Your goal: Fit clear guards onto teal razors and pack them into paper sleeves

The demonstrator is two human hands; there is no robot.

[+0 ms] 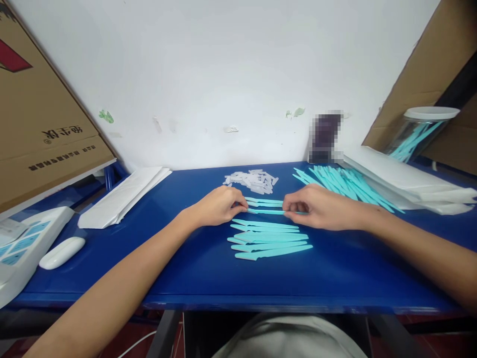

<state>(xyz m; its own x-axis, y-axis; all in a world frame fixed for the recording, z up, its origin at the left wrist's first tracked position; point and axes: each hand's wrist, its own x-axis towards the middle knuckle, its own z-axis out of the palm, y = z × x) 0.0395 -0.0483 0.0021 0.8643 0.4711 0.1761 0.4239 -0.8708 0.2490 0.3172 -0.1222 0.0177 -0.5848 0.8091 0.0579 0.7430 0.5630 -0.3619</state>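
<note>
My left hand point(221, 205) is closed in a pinch at the blade end of a turquoise eyebrow razor point(265, 212). At the handle end of the same razor, the fingers of my right hand point(316, 206) are pressed together. Just behind it, more turquoise razors lie between my hands, their ends partly hidden by my fingers. Nearer to me, several razors point(274, 238) are laid out in a rough row, blade ends to the left. A small heap of whitish translucent caps point(253, 180) sits beyond my hands.
A loose pile of turquoise razors point(343, 184) lies at the right beside white packets point(406, 174). Behind them leans a clear lidded jar point(417, 134) with razors inside. White paper sleeves point(124, 196), a white mouse-shaped object point(62, 252) and a cardboard box point(44, 109) are at the left.
</note>
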